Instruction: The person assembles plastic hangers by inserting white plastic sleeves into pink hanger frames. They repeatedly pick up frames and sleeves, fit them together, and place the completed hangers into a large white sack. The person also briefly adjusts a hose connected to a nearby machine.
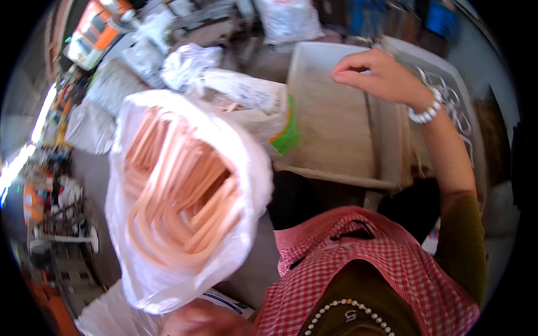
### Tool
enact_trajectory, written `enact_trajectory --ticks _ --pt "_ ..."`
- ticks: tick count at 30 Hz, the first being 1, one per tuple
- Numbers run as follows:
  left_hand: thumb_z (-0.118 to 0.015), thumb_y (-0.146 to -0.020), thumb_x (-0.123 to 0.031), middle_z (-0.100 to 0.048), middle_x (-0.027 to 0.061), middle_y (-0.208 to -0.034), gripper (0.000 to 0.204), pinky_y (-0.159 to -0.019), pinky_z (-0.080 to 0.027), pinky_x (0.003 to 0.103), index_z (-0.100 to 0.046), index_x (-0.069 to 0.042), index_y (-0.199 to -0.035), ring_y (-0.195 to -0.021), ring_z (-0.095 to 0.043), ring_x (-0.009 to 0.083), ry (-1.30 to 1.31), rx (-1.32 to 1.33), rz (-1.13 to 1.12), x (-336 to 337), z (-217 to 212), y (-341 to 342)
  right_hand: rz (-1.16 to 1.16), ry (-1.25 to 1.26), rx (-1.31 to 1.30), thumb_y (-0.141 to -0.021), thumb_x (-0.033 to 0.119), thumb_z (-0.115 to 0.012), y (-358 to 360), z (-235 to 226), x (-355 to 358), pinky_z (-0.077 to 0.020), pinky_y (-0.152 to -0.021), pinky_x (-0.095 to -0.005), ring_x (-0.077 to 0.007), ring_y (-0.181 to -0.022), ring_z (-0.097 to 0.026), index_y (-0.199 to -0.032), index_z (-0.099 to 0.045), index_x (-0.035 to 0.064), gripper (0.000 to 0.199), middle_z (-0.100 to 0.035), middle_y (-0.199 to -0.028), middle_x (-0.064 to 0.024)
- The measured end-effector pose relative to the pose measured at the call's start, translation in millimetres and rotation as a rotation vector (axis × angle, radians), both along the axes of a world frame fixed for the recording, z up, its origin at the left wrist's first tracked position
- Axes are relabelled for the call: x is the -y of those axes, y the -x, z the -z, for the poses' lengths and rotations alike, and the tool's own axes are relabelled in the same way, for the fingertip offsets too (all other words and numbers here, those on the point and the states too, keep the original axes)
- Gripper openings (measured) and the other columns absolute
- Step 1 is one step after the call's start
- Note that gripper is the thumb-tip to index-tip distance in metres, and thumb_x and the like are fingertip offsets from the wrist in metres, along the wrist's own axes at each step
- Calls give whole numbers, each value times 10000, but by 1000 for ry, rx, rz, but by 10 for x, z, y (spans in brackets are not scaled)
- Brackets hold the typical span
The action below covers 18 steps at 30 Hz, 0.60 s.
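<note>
My right hand (pixel 376 75) is raised above a pale rectangular tub (pixel 336 123), with thumb and fingertips brought together and nothing visible between them. To the left stands a white plastic bag (pixel 252 162), its mouth wide apart. Inside lie many long, peach-coloured, bent strips that look like soft tubing (pixel 174 224). My left hand (pixel 204 320) is at the lower edge, against the bottom of the bag. It is smeared by motion, and its fingers do not show, so I cannot tell whether it grips the bag.
A second pale tub (pixel 465 84) at the right holds white strips (pixel 448 101). Behind the bag sit a printed sack with a green corner (pixel 286 131) and several other white sacks (pixel 112 84). An orange and white machine (pixel 98 33) stands far left, with blue containers (pixel 440 19) far right.
</note>
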<state>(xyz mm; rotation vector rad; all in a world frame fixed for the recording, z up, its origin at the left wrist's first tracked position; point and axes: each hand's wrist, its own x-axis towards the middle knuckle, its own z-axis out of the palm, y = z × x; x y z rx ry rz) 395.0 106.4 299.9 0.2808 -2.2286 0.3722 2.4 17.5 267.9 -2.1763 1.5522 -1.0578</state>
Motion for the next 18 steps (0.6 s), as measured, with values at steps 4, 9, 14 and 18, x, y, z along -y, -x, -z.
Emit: enact_trajectory --ticks 4,9,14,18 --pt "-637 -804 -164 -623 119 -843 171 -660 -511 362 -607 -54 -931 -758 -618 257 -378 150 615 86 539 733 371 -407 166 -834 245 -631 1080 1256 -128 -458 -601 -298 -133 -644 -564 -844 -670 27 223 -632 -682 -67" --pt "-716 -718 -60 -648 92 -865 250 -604 -509 310 -609 -44 -944 -723 -635 234 -722 185 472 495 1457 1690 659 -1035 -38 -803 264 -589 1273 2627 -782 -485 -712 -377 -246 -751 -618 -937 -673 53 264 -681 -847 -119" --pt "-646 -800 -29 -629 115 -843 238 -585 -497 310 -573 -39 -1027 -635 -620 206 -860 371 433 858 2080 2494 739 -1190 72 -794 264 -578 1275 3657 -1260 -475 -742 -352 -218 -842 -597 -923 -662 103 223 -666 -928 -79" --pt "-626 -833 -91 -631 113 -874 255 -621 -508 348 -568 -48 -1077 -694 -628 250 -1051 424 311 1148 2600 2674 796 -1213 144 -786 264 -569 1358 4349 -1007 -467 -767 -333 -196 -915 -580 -912 -653 143 194 -654 -993 -47"
